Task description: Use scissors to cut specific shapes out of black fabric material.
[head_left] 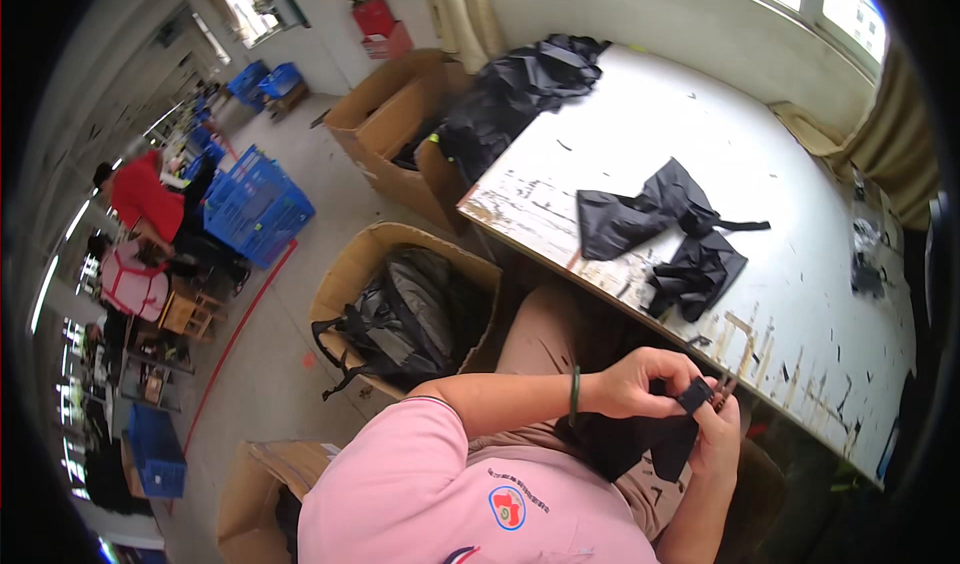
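In front of my lap, by the table's near edge, my left hand (645,384) pinches a small dark end of a black fabric piece (665,444). The rest of the fabric hangs below over my thigh. My right hand (716,438) is closed against the same end, its fingers meeting those of the left. A small brownish object (724,388) shows at the right fingertips, too small to name. On the table beyond lies a crumpled black fabric piece (645,209) with a narrow strap, and another black fabric piece (700,276) nearer me.
The white, worn table (620,104) carries scattered thread scraps and a dark fabric heap (520,89) at its far left. A cardboard box (345,264) holding a black-and-grey bag (400,309) stands left of my knees. Blue crates (258,204) and two people are farther left.
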A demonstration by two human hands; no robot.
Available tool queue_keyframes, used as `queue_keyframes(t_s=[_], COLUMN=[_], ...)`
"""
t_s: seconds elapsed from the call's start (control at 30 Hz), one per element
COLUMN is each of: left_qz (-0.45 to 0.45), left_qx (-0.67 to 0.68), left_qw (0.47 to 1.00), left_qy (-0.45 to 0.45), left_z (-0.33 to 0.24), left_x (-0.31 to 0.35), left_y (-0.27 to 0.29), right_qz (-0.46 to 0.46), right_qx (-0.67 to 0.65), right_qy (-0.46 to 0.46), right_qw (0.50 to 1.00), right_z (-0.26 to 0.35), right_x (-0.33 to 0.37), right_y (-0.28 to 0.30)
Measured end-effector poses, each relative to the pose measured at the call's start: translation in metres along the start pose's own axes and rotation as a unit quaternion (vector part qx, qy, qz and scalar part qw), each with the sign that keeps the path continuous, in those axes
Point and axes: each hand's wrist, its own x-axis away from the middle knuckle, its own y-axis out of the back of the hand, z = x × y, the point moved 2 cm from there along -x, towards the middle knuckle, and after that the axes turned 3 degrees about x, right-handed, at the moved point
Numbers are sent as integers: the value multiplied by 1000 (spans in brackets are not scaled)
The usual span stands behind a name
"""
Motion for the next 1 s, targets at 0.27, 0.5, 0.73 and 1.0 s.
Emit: queue_keyframes(t_s=[0.27,0.5,0.73,1.0], left_qz=[-72,-194,-195,-186], left_qx=[-86,-97,-79,-91], left_qw=[990,966,966,969], left_qy=[-88,-142,-152,-131], left_z=[-16,-10,-6,3], left_x=[7,14,19,25], left_y=[5,15,14,11], right_qz=[-40,-37,51,12], right_qx=[294,186,81,169], right_qy=[141,180,-1,47], right_qw=[945,965,995,984], right_z=[26,10,-14,-20], right_x=[14,33,24,18], right_y=[-1,-23,-30,-31])
